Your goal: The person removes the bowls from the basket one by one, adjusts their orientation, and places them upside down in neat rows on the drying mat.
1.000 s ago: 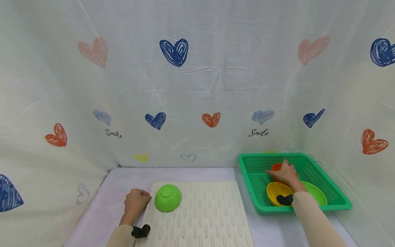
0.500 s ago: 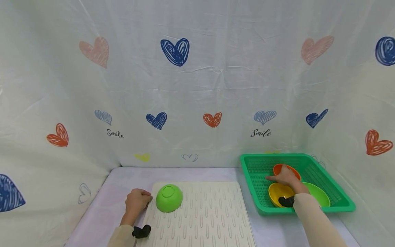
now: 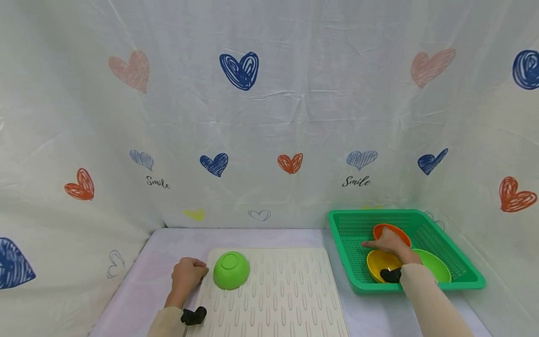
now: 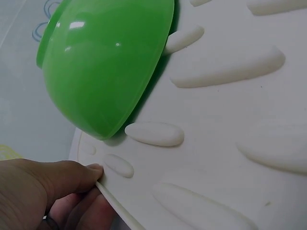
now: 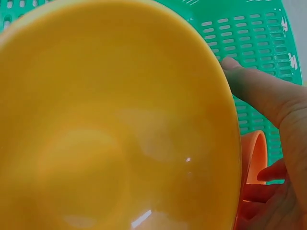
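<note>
My left hand pinches the left edge of a white drying mat, thumb on top and fingers under it, as the left wrist view shows. Upside down on the mat's far left corner sits a green bowl, close to that hand. My right hand reaches into a green plastic basket, its thumb stretched out. Its fingertips are at an orange bowl; a grip on it cannot be made out. Below the hand, a yellow bowl lies facing up and hides part of the fingers in the right wrist view.
Another green bowl is at the basket's near right. A pale cloth covers the table under mat and basket. White curtains with printed hearts hang behind and at both sides.
The right hand has drawn slightly lower over the orange bowl, showing more of its rim. Left hand, mat and the upturned green bowl keep their places; the head view has shifted slightly.
</note>
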A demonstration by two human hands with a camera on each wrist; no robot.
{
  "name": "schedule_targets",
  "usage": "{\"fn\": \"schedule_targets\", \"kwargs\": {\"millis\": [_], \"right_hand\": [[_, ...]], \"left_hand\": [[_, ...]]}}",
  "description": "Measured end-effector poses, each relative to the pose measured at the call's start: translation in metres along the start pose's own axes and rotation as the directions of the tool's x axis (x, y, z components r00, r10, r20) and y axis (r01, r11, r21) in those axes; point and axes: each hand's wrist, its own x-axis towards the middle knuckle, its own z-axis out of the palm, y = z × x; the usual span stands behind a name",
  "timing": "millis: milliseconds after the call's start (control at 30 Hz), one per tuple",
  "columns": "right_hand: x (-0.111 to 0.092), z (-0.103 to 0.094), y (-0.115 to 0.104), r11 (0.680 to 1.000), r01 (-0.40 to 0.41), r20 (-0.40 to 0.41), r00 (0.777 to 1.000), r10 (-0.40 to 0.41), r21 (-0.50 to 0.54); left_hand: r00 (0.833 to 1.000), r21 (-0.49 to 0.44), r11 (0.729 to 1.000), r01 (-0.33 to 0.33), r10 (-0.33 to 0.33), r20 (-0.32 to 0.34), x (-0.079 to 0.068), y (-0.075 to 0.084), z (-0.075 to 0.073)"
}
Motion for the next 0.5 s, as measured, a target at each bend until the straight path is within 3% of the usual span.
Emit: {"fn": "schedule_targets", "kwargs": {"millis": [267,500], "right_hand": [[0.0021,-0.0023,-0.0024,1.0,-0.007,0.006,1.0,0.007,0.002],[0.0011,-0.0084,0.0017,0.996,0.003,-0.121,0.993,-0.014,-0.087]], "left_hand": [[1.0,-0.007,1.0,0.007,-0.007,-0.004,0.0012,-0.0012,0.0007],[1.0,-0.012,1.0,-0.002,0.002,-0.012,0.0028,-0.0025,0.0021]]}}
